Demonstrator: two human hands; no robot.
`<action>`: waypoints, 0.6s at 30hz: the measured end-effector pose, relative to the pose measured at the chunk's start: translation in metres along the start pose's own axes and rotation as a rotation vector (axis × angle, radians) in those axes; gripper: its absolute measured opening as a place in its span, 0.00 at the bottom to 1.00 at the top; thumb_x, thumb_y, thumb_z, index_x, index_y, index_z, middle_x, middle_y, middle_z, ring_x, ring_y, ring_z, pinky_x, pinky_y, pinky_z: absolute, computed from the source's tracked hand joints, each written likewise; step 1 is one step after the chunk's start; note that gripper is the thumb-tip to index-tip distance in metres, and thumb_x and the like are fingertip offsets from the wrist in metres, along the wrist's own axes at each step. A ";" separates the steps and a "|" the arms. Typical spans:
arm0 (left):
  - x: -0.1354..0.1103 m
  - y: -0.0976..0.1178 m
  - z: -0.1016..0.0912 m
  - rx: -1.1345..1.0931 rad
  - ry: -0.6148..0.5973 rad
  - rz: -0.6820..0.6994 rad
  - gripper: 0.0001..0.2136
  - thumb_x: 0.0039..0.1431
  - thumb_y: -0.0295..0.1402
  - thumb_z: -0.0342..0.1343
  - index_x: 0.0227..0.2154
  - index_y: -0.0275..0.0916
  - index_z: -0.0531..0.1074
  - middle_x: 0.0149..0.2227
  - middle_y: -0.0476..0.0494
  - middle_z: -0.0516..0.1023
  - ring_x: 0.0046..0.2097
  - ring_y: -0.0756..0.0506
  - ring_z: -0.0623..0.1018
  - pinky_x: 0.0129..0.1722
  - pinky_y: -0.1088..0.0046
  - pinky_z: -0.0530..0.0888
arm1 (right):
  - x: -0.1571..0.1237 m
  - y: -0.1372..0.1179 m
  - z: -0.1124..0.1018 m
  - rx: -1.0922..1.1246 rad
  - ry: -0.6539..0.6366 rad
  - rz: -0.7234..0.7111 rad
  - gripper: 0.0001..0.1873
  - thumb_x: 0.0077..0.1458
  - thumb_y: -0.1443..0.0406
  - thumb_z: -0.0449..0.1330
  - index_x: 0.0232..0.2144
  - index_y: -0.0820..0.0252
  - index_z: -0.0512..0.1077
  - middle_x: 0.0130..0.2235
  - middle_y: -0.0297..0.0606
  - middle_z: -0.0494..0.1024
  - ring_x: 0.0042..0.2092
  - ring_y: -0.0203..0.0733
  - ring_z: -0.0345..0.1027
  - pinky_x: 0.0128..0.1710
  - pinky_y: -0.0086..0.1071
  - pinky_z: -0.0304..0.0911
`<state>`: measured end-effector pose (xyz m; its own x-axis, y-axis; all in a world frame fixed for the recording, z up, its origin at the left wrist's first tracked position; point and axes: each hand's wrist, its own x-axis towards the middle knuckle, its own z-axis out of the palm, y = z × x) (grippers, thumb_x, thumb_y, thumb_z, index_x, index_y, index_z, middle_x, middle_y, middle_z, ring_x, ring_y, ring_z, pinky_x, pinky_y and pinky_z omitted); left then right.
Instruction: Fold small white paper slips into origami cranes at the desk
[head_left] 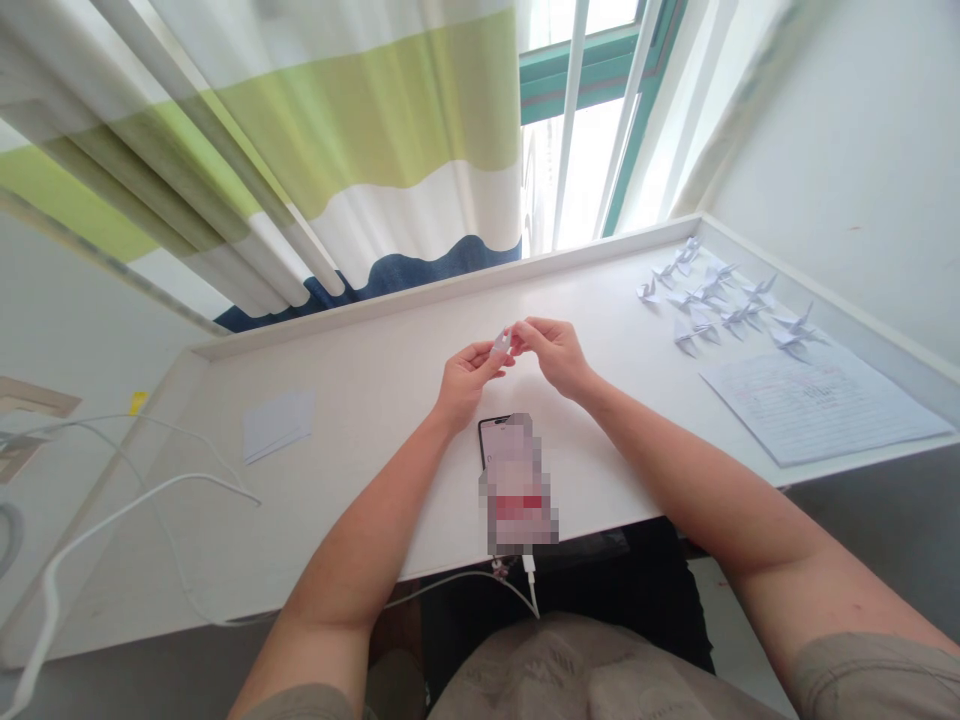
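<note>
Above the middle of the desk, a small folded piece of white paper is pinched between my two hands. My left hand grips it from the left, thumb toward me. From the right, the fingertips of my right hand close on its edge, partly hiding it. Just below the hands lies a phone, its screen mostly blurred out, with a white charging plug at its near end. At the far right of the desk stand several folded white paper cranes.
White paper squares lie on the left of the white desk. Written sheets rest at the right, near the raised rim. White cables cross the left edge. Curtains and a window stand behind.
</note>
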<state>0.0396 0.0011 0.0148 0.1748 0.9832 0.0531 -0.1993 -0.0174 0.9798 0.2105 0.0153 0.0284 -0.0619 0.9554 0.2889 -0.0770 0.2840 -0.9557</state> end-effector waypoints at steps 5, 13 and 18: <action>0.000 0.003 -0.003 -0.055 -0.002 -0.060 0.22 0.48 0.50 0.76 0.37 0.41 0.79 0.39 0.42 0.86 0.46 0.42 0.84 0.47 0.63 0.76 | 0.000 0.000 -0.001 0.047 -0.031 0.022 0.17 0.57 0.49 0.67 0.33 0.56 0.82 0.31 0.36 0.81 0.34 0.41 0.75 0.42 0.41 0.75; -0.001 0.003 -0.001 -0.022 -0.026 -0.054 0.20 0.49 0.49 0.76 0.36 0.41 0.78 0.37 0.43 0.85 0.45 0.43 0.83 0.46 0.65 0.76 | -0.004 0.000 0.001 -0.065 -0.034 -0.026 0.20 0.55 0.46 0.70 0.29 0.57 0.80 0.30 0.37 0.82 0.33 0.41 0.75 0.38 0.40 0.74; -0.002 0.001 0.001 0.028 -0.032 -0.018 0.20 0.51 0.50 0.74 0.35 0.41 0.78 0.37 0.43 0.84 0.44 0.43 0.83 0.44 0.66 0.76 | -0.003 0.001 0.000 -0.118 -0.001 -0.077 0.19 0.56 0.49 0.71 0.25 0.56 0.76 0.29 0.35 0.80 0.32 0.40 0.73 0.37 0.39 0.72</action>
<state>0.0403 -0.0015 0.0158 0.2086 0.9771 0.0410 -0.1685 -0.0054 0.9857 0.2110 0.0129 0.0262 -0.0610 0.9303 0.3617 0.0363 0.3642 -0.9306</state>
